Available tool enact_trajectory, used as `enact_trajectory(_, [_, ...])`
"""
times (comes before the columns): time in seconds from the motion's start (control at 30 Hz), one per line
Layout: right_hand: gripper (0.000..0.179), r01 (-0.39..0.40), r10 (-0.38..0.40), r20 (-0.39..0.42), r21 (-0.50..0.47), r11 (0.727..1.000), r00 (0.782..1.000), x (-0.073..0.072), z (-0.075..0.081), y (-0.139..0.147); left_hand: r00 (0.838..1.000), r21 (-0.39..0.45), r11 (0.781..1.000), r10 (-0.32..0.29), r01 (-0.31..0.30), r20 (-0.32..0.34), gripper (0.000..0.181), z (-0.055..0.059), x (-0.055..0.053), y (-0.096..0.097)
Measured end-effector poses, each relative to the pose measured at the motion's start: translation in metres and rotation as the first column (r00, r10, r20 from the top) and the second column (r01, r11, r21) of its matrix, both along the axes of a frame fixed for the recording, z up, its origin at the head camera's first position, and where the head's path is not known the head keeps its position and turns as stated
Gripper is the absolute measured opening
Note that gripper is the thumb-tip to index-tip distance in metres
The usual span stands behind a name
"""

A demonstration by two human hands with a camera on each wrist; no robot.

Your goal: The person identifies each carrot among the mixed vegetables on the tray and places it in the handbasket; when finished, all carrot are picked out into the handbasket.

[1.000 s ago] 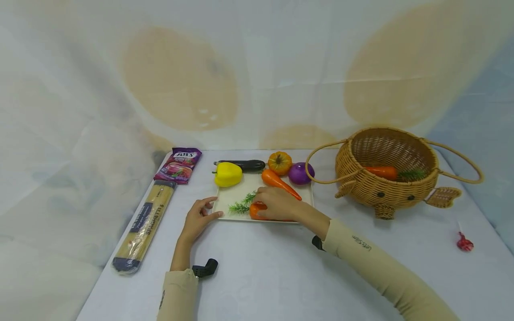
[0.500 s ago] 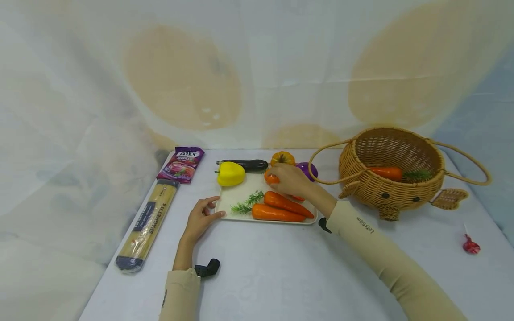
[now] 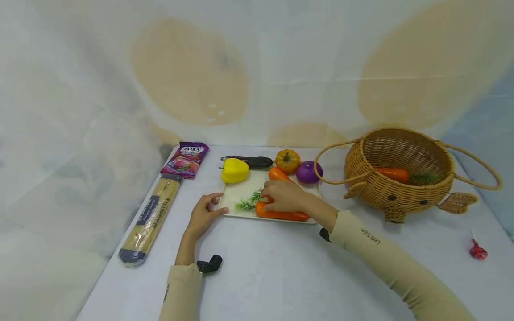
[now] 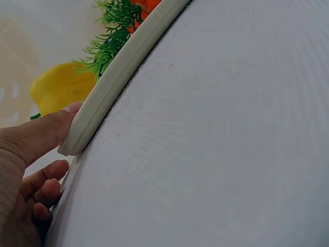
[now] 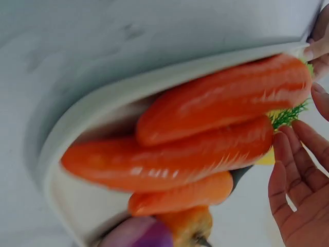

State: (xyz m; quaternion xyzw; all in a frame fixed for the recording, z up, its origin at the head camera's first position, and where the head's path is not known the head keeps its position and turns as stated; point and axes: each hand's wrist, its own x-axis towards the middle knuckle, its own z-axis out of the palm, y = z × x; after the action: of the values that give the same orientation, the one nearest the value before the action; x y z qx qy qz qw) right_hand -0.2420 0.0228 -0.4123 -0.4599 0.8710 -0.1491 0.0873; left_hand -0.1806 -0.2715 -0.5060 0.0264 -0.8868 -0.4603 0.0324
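Three carrots lie on a pale, shallow tray [image 3: 238, 191] with rounded corners. The near carrot [image 3: 285, 216] runs along the tray's near edge, its broad end to the left and its tip to the right. It is bright orange and glossy, with a blunt shoulder and a long, smooth taper. The middle carrot [image 5: 175, 159] lies against it at a slight slant; fine pale lines and a streak of light show on its skin. The third carrot [image 5: 182, 193] sits behind these two, partly hidden, its visible part smooth and orange. Feathery green tops [image 3: 244, 205] spread leftward over the tray from the broad ends.

The right hand [image 3: 285, 195] is over the carrots. Its grip is wide, thumb and fingers apart by the broad ends; whether a fingertip touches the middle carrot, I cannot tell. The left hand [image 3: 205, 214] is at the tray's near left corner, its thumb on the rim and its other fingers loosely bent beside it, a gap between.

Along the far side are a yellow pepper [image 3: 234, 170], a dark eggplant [image 3: 254, 162], a small orange pumpkin [image 3: 287, 161] and a shiny purple onion [image 3: 307, 172]. To the right on the white-covered table [image 3: 257, 272] stands a wicker basket [image 3: 375, 199] with another carrot [image 3: 395, 174] inside.
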Motion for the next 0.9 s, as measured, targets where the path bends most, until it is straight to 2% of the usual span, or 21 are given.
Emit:
enact_trajectory(0.2, [0.030, 0.013, -0.012, -0.022, 0.055, 0.998, 1.000, 0.006, -0.002, -0.012, 1.000, 0.002, 1.000, -0.014, 0.014, -0.005, 0.053, -0.001, -0.002, 0.002])
enact_trajectory(0.4, [0.027, 0.028, -0.026, -0.035, 0.070, 0.997, 0.999, 0.011, -0.003, -0.019, 1.000, -0.003, 1.000, -0.022, 0.022, -0.008, 0.053, 0.000, -0.004, 0.001])
enact_trajectory(0.67, [0.020, 0.015, -0.006, -0.109, 0.085, 0.996, 0.994, 0.016, -0.004, -0.032, 1.000, -0.008, 1.000, -0.014, 0.014, -0.009, 0.053, 0.001, -0.004, 0.000])
enact_trajectory(0.9, [0.035, 0.007, 0.007, -0.106, 0.126, 0.992, 0.994, 0.022, -0.007, -0.044, 1.000, 0.001, 1.000, -0.014, 0.014, -0.003, 0.051, 0.000, -0.003, -0.002])
